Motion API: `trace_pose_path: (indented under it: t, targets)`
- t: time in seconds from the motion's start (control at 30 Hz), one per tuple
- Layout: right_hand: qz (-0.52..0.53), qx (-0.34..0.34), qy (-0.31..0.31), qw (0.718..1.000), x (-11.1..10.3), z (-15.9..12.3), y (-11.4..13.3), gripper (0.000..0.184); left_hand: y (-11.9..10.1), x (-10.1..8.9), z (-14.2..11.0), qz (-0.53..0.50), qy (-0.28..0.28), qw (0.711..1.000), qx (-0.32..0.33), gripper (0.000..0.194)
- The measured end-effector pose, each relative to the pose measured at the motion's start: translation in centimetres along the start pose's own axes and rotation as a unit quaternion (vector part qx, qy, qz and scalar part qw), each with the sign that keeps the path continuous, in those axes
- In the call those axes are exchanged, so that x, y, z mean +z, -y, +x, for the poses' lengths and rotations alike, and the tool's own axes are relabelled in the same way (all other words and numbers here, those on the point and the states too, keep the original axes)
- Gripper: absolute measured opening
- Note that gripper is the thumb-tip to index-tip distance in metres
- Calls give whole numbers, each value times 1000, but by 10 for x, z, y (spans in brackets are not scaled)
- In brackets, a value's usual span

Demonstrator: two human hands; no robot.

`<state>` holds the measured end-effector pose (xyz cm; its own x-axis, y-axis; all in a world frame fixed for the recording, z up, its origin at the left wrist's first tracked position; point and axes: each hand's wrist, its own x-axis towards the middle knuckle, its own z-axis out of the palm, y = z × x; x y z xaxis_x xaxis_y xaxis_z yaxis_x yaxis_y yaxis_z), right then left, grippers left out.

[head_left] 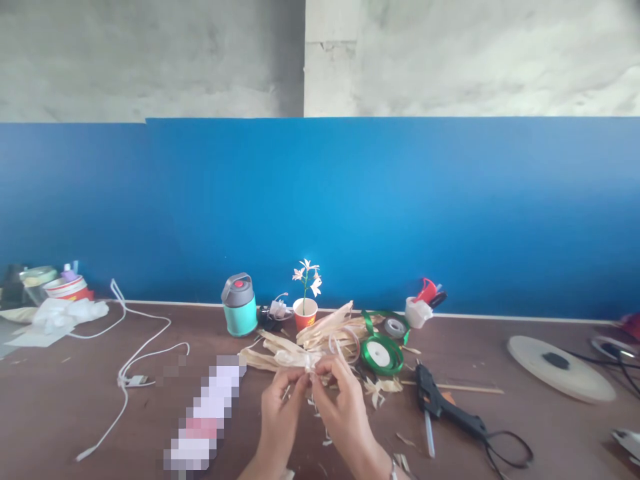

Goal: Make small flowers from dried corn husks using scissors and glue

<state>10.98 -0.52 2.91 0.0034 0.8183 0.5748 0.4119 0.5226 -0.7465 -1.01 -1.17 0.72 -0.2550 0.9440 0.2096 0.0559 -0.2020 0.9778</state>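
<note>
Both my hands are close together at the middle of the brown table. My left hand (283,417) and my right hand (344,410) pinch a pale bundle of dried corn husk (295,360) between their fingertips, and its strips stick out to the left. More husk strips (327,335) lie in a heap just behind my hands. A green satin ribbon spool (379,355) sits to the right of that heap. Small husk scraps (380,385) lie near my right hand.
A hot glue gun (445,407) with a black cord lies to the right, beside a glue stick (429,433). Behind stand a teal flask (240,305) and a red paper cup (305,313) holding a husk flower. A white cable (140,360) and a blurred object (207,413) lie left.
</note>
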Motion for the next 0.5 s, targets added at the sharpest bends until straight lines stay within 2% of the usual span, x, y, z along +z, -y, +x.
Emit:
trace_pose_path:
  t: [0.13,0.33,0.5]
  targets:
    - [15,20,16,1000,1,-1,-3,7,-3,0,0,0,-3,1000,7,28]
    - [31,25,8,999,-1,2,0,5,-3,-1,0,-5,0,1000,12,28]
    - [36,58,9,998,-1,0,3,12,-3,-1,0,-13,-8,1000,6,27]
